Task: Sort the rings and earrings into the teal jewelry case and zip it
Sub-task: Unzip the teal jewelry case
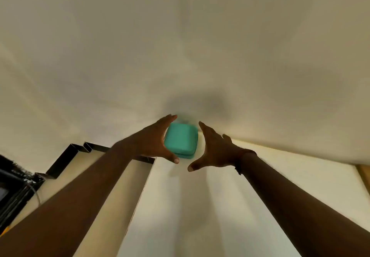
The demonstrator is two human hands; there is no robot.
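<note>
- The case (181,140) lies closed on a pale cloth (200,46), straight ahead at full reach, framed between both hands.
- The left hand (154,140) is spread, fingers along the case's left edge — touching or just beside it, the blur hides which; thumb at the near corner.
- The right hand (215,150) is spread too and holds nothing; a sliver of cloth shows between it and the case's right side — so the left is nearer.
- The case is roughly square, no clear long axis; rounded corners, matte teal shell, a seam along the near edge.
- No rings or earrings show.
</note>
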